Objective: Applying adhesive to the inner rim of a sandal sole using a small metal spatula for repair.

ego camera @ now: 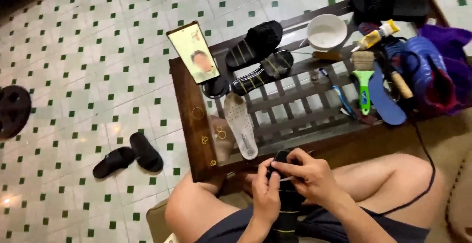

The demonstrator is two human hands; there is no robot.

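In the head view both hands meet over my lap on a black shoe (286,208) with yellow stripes. My left hand (265,191) grips the shoe's near side. My right hand (309,174) rests on its top and pinches a thin pale stick-like tool (287,178) against it. The shoe's toe (281,155) points toward the slatted wooden bench (189,110) in front of me. My bare knees flank the hands.
On the bench lie a white insole (241,125), a pair of black striped sandals (258,44), a propped phone (193,51), a white bowl (326,30), a green-handled brush (364,83), a glue tube (377,35), a blue insole (386,100). Black slippers (129,155) sit on the tiled floor.
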